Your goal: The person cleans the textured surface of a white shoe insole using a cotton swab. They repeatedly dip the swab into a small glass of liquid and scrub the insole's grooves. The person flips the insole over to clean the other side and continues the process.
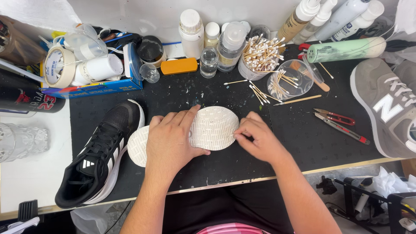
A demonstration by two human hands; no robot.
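A shoe lies sole-up on the black mat [195,95], showing its white textured sole [214,128]. My left hand [171,141] lies flat across the middle of the sole, fingers spread toward the toe end. My right hand [255,138] pinches the right edge of the sole with bent fingers. A black sneaker with white stripes [102,158] stands upright just left of the overturned shoe, touching or nearly touching its heel end.
Bottles [191,28], a cup of cotton swabs [260,56], a clear dish with swabs [289,80], a tape roll [58,65] and a blue box crowd the back. Red snips [336,116] and a cutter [344,130] lie right, beside a grey sneaker [388,108].
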